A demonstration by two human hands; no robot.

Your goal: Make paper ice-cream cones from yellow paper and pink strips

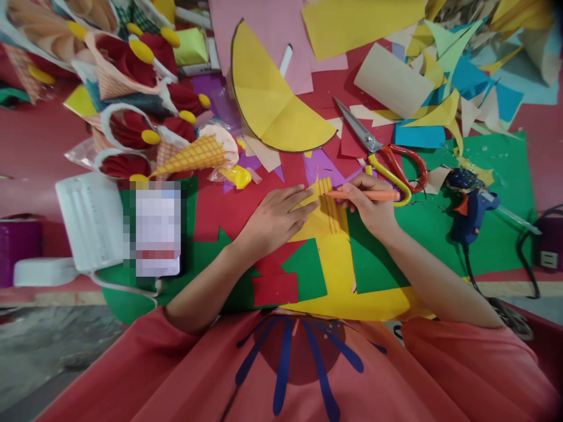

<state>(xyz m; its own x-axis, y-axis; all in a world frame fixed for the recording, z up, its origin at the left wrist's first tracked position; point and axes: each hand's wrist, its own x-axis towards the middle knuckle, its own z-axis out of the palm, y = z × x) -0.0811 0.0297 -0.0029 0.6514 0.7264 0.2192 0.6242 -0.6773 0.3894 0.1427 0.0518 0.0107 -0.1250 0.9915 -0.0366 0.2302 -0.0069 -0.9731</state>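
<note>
My right hand (pixel 367 205) grips an orange marker (pixel 373 195), its tip on a small yellow paper piece (pixel 314 220) marked with several orange lines. Flat on that piece's left side lies my left hand (pixel 281 214), fingers stretched out and slightly apart. Just beyond my right hand are scissors (pixel 387 161) with red and yellow handles, their blades pointing away. A yellow paper semicircle (pixel 272 105) with a dark curved edge lies further back. To the left, a paper ice cream cone (pixel 193 157) carries an orange grid pattern.
Several paper cones with red insides (pixel 127 126) crowd the back left. A phone (pixel 158 231) with a blurred screen and a white device (pixel 90 220) lie left. A blue glue gun (pixel 472 214) with its cord rests right, on green paper (pixel 505 246). Paper scraps (pixel 466 76) cover the back right.
</note>
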